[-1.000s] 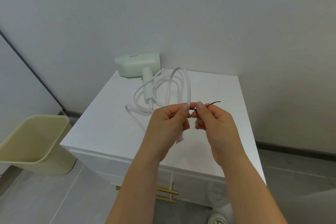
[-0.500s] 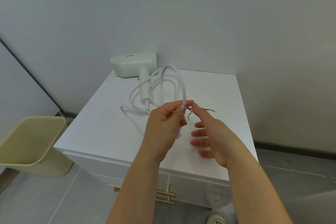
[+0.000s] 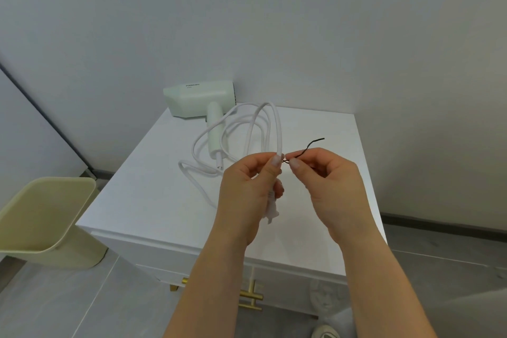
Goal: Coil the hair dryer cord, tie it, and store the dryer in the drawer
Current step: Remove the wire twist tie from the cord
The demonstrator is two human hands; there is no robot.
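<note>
A pale green hair dryer (image 3: 199, 100) lies at the back of the white cabinet top (image 3: 148, 195), handle toward me. Its white cord (image 3: 275, 129) rises in loose loops from the handle to my left hand (image 3: 251, 191), which pinches the gathered loops above the cabinet; the plug (image 3: 271, 210) hangs below that fist. My right hand (image 3: 326, 186) pinches a thin black twist tie (image 3: 308, 147) right beside the left thumb, its free end sticking up to the right. Part of the tie is hidden between the fingertips.
Gold drawer handles (image 3: 251, 298) show on the cabinet front below my arms. A cream waste bin (image 3: 46, 223) stands on the floor to the left. Walls close in behind and to the right. A shoe (image 3: 325, 332) is at the bottom edge.
My right hand, which had let go and opened below the tie half a second ago, has come back up and pinched the tie again. The left hand holds the loops as before.
</note>
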